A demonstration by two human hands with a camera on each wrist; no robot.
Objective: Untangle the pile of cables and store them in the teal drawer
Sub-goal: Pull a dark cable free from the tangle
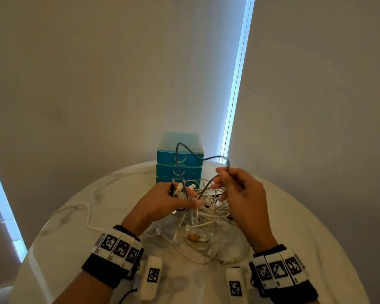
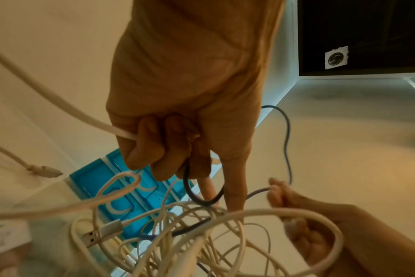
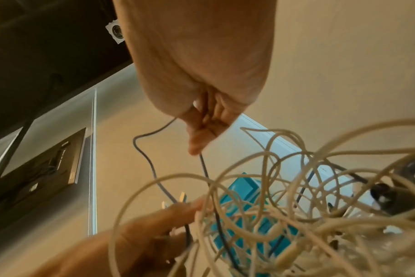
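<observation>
A grey cable point(image 1: 180, 157) is pinched by the right hand point(image 1: 239, 194) and gripped by the left hand point(image 1: 162, 200) above the pile of cables point(image 1: 208, 218). The far drawers point(image 1: 180, 160) are closed; nothing is stored.

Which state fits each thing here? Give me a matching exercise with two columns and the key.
Things:
1. dark cable
2. white cable tangle
3. teal drawer unit
4. right hand

States:
A. all drawers closed
B. looped up in the air between both hands
C. heaped on the marble table
D. pinching the dark cable

Pairs: 1-B, 2-C, 3-A, 4-D
</observation>
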